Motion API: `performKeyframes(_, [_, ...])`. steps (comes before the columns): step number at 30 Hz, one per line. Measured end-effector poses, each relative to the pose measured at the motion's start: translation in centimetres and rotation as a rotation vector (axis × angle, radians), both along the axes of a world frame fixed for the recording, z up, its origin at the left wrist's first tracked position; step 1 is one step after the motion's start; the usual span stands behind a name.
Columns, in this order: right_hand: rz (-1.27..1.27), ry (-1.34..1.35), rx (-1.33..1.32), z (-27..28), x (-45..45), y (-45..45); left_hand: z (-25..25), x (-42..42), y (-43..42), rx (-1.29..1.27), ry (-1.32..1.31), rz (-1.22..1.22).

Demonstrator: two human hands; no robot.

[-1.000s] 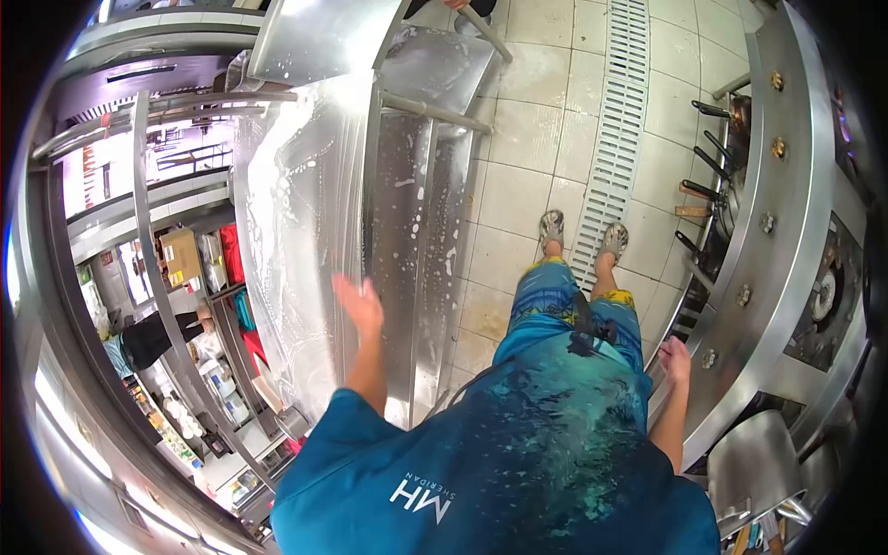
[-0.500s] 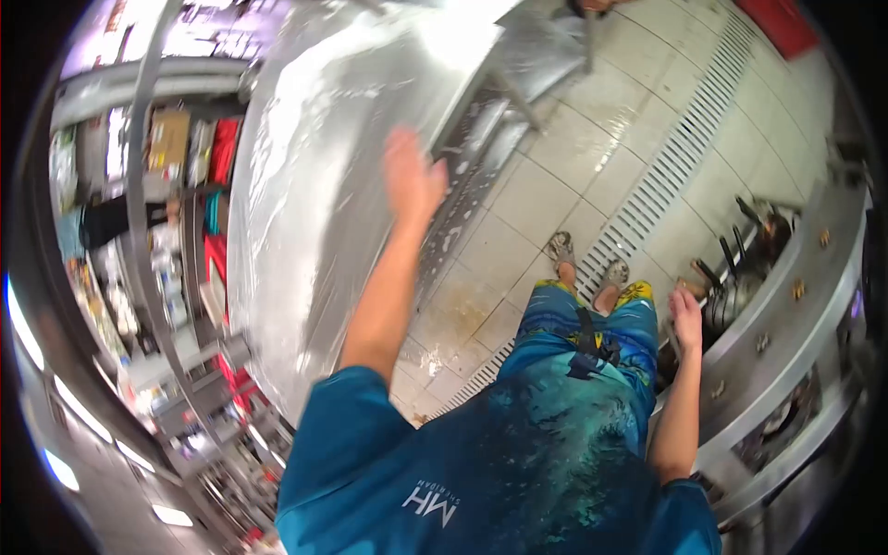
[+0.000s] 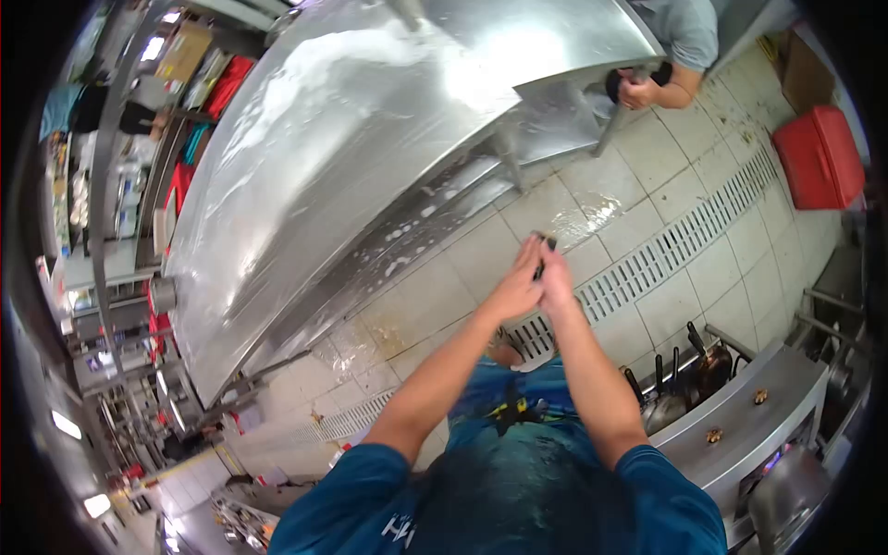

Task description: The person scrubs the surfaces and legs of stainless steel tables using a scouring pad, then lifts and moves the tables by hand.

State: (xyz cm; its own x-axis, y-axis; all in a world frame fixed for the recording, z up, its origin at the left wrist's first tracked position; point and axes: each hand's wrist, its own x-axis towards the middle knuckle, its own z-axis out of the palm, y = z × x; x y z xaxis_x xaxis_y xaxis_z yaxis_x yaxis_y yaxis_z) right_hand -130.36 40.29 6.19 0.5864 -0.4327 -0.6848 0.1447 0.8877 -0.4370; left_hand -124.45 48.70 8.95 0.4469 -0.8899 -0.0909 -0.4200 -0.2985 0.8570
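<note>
Pressing left hand and right hand together around a small dark object at mid-frame, reaching over tiled floor beside the metal table at upper left.

Small black item between left hand and right hand. Nearer the body than the grip: deep blue shirt, white lettering, blue shorts. Left of grip, silver-grey table, whitish suds streaks. Below it I see cream floor tiles, brownish stains; pale drain grate, dark slot rows. Right of grip: black pan handles, brassy knobs, red container. Ahead-right, another person's grey sleeve.
</note>
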Motion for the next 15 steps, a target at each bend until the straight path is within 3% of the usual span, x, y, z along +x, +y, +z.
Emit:
performKeyframes(1, [-0.022, 0.005, -0.005, -1.6, 0.2, -0.2, 0.3, 1.7, 1.5, 0.025, 0.006, -0.093])
performKeyframes(2, [0.002, 0.047, -0.016, -3.4, 0.5, -0.3, 4.4, 4.0, 1.8, 0.128, -0.241, -0.145])
performKeyframes(3, [0.028, 0.086, -0.021, -5.3, 0.7, -0.4, 8.2, 6.7, 2.7, 0.067, -0.521, -0.112])
performKeyframes(5, [0.251, 0.322, -0.588, -9.2, 3.9, -3.5, 9.6, 12.5, 8.2, 0.016, -0.746, 0.239])
performKeyframes(6, [0.164, 0.263, -0.772, -9.4, 6.4, -5.2, 10.3, 15.4, 10.9, -0.003, -0.823, 0.421])
performKeyframes(7, [0.076, 0.203, -0.956, -8.5, 9.3, -6.8, 11.8, 18.4, 13.3, 0.152, -1.267, 0.330])
performKeyframes(10, [-0.240, 0.101, -1.333, -5.4, 17.5, -9.5, 11.2, 23.3, 18.9, 0.374, -1.165, 0.291])
performKeyframes(11, [-0.328, 0.034, -1.412, -5.4, 19.4, -9.2, 10.7, 23.7, 19.3, 0.286, -1.040, 0.290])
performKeyframes(12, [-0.422, -0.002, -1.469, -6.2, 21.4, -8.4, 10.2, 23.8, 19.3, 0.196, -0.913, 0.292])
performKeyframes(14, [-0.543, -0.044, -1.662, -10.4, 23.1, -7.9, 10.3, 22.7, 17.7, 0.326, -1.122, 0.300])
performKeyframes(15, [-0.550, -0.062, -1.671, -13.2, 22.8, -7.4, 10.1, 22.9, 18.1, 0.298, -1.060, 0.316])
